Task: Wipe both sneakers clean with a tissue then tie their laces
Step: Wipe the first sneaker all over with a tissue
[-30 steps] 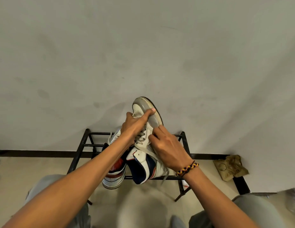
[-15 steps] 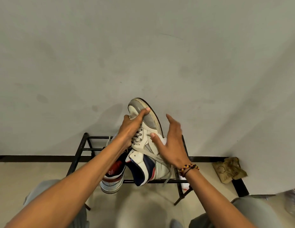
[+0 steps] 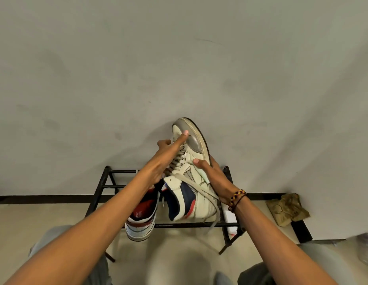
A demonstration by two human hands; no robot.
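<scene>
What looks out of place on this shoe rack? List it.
The held sneaker stands toe-up against the wall, its untied lace trailing over the black rack. The second sneaker overhangs the rack's front bar. A crumpled brown item lies on the floor at right.

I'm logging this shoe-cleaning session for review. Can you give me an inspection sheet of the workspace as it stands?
Surface: black metal shoe rack against a grey wall.
Job's things: raised sneaker held toe up, its lace hanging untied; second sneaker on the rack; tissue against the raised sneaker's side.
Clutter: crumpled brown cloth on the floor.
Grippers: left hand holds the raised sneaker, one finger along the toe; right hand presses the tissue on it.
Cables: nothing seen.
Surroundings: beige floor.
</scene>
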